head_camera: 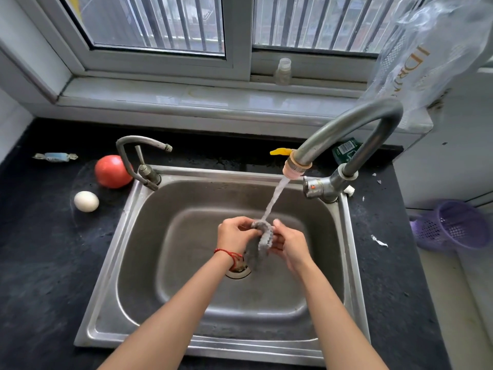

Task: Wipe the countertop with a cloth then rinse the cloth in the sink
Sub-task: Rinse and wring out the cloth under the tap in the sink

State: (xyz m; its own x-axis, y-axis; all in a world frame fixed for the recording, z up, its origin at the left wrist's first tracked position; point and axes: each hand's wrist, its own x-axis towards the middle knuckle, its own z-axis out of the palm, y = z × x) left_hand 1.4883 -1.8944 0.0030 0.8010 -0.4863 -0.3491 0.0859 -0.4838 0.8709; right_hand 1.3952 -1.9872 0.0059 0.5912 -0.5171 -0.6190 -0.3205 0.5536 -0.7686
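Grey cloth (260, 241), bunched between both hands at frame centre, over the sink (112, 263) basin, under the tap (346, 134) stream. Left hand (233, 233) pinched on upper fold; right hand (289, 244) closed around right side. Probably soft, limp, water-heavy, slippery. Best gripped by gathered bulk, not a loose edge. Dark countertop (40, 263) alongside.

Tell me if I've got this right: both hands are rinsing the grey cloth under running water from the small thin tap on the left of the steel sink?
Not quite. The head view shows the water running from the big curved grey tap on the right of the steel sink, not the small thin tap on the left. The rest holds: left hand and right hand hold the grey cloth under the stream.
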